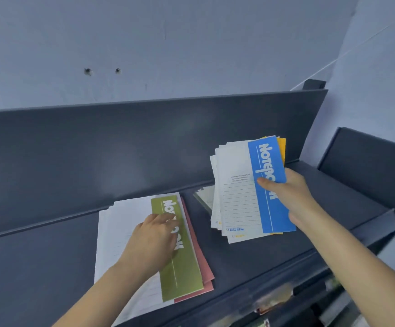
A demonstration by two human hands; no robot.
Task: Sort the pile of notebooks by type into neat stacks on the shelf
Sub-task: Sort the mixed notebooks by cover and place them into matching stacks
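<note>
While lying on the shelf (50, 256), green-topped stack (184, 274): left hand (154, 239) presses it flat.
Right hand (288, 192): grips blue-topped bundle (236, 197).
Behind it: loose pale notebook (205, 197).

Likely a stationery shop or stockroom; a dark metal display shelf (38, 267) against a bare wall (191, 43) holds stacked notebooks (185, 274).

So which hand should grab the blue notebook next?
Probably the left hand: it only rests on the green notebook, holding nothing. The right hand is busy gripping the bundle topped by the blue notebook.
</note>
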